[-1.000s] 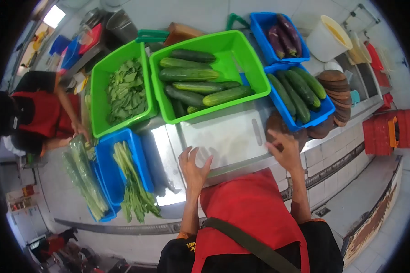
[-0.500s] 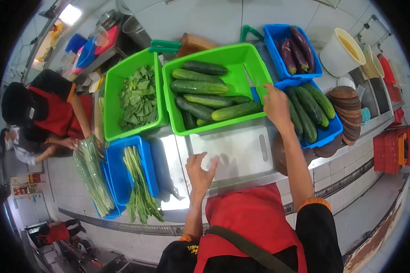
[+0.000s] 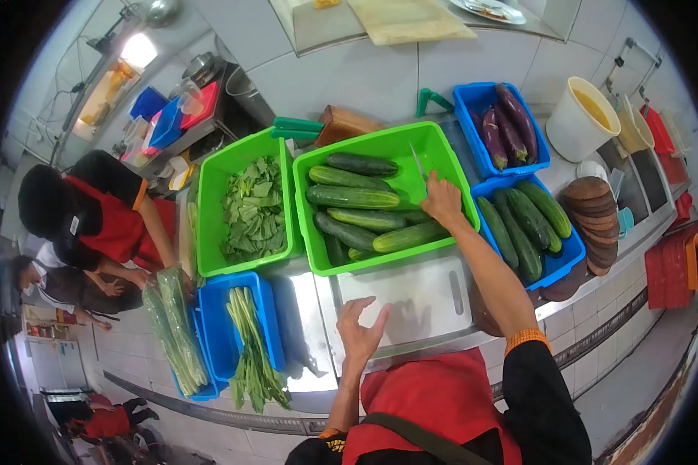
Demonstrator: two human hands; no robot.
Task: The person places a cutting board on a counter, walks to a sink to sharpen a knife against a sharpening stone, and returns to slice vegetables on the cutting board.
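Right hand (image 3: 442,199) curled round a knife (image 3: 417,161) in the green tub (image 3: 393,147), beside cucumbers (image 3: 355,197), left hand (image 3: 359,329) loosely open, nothing in it, over the white board (image 3: 430,294), leafy greens (image 3: 254,213) in the next tub (image 3: 210,213), eggplants (image 3: 513,130) in a blue bin (image 3: 471,98), a co-worker (image 3: 115,221) over at the left

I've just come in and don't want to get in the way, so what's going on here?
The person's right hand is inside the green bin of cucumbers, at the handle end of a knife; whether the grip is closed is hard to tell. The left hand is open and empty over the white board. No cucumber lies on the board. To the left, a co-worker's hand is by some wrapped greens.
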